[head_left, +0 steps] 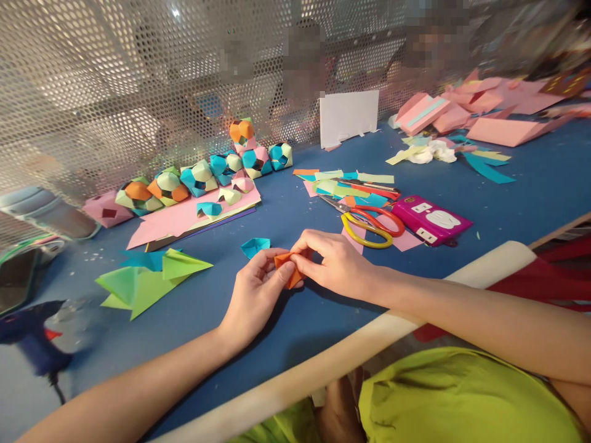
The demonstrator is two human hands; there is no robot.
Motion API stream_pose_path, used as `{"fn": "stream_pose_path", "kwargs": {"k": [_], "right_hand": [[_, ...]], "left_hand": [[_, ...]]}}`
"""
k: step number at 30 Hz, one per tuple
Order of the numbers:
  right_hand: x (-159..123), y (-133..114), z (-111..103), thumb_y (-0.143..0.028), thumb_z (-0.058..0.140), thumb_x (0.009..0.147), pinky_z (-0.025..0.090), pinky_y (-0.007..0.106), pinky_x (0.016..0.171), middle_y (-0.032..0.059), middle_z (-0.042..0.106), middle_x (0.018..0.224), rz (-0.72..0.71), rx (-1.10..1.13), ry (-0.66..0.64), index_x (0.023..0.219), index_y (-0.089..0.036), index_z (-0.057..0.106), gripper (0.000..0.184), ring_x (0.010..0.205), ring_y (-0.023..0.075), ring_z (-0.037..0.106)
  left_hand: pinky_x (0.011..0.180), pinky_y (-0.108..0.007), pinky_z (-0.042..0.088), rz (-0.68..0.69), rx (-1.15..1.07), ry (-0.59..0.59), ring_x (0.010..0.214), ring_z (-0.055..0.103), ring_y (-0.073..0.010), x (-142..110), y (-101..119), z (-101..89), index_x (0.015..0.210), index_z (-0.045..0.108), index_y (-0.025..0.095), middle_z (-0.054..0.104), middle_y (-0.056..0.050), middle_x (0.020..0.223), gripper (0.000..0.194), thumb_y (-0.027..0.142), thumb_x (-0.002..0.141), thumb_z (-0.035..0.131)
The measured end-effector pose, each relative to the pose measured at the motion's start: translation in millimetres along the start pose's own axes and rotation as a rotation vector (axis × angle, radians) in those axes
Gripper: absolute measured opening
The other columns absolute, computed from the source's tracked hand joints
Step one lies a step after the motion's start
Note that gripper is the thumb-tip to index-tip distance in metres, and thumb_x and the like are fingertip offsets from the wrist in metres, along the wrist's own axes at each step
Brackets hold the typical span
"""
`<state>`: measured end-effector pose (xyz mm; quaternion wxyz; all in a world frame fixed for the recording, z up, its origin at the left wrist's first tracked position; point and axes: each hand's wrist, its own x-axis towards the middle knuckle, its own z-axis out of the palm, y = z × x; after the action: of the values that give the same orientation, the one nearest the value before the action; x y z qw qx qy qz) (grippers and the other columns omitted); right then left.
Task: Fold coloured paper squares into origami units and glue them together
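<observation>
Both my hands meet over the near middle of the table, closed on one small folded piece of orange paper. My left hand pinches it between thumb and fingers from the left. From the right, my right hand grips its upper edge with thumb and forefinger. Part of the paper is hidden behind the fingers. Just beyond my left fingertips lies a small blue folded paper piece. Green folded sheets rest to the left of my hands.
Folded paper balls line the mesh wall. Scissors, paper strips and a purple power socket box lie to the right. A glue gun and a cup are at left. A pale tube runs along the front edge.
</observation>
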<state>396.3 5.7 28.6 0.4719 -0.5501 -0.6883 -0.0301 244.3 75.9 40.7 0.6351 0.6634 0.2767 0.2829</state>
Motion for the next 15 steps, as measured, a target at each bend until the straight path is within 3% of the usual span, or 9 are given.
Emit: {"fn": "stream_pose_path", "kwargs": {"k": [6, 15], "right_hand": [[-1.5, 1.9, 1.2, -0.01, 0.05, 0.086, 0.041, 0.023, 0.059, -0.0005, 0.056, 0.068, -0.074, -0.045, 0.02, 0.075, -0.019, 0.05, 0.014, 0.061, 0.0114, 0.052], [-2.7, 4.1, 1.7, -0.008, 0.05, 0.085, 0.04, 0.023, 0.059, 0.0001, 0.056, 0.068, -0.123, -0.095, -0.001, 0.072, -0.019, 0.048, 0.017, 0.061, 0.0121, 0.051]], "left_hand": [[0.065, -0.022, 0.045, 0.086, 0.184, 0.055, 0.069, 0.057, -0.014, 1.0, -5.8, -5.6, 0.085, 0.073, 0.019, 0.066, -0.001, 0.073, 0.021, 0.037, 0.082, 0.063], [0.067, -0.023, 0.046, 0.092, 0.215, 0.047, 0.074, 0.058, -0.0154, 1.2, -5.1, -5.8, 0.088, 0.072, 0.019, 0.068, -0.002, 0.079, 0.021, 0.037, 0.082, 0.063]]}}
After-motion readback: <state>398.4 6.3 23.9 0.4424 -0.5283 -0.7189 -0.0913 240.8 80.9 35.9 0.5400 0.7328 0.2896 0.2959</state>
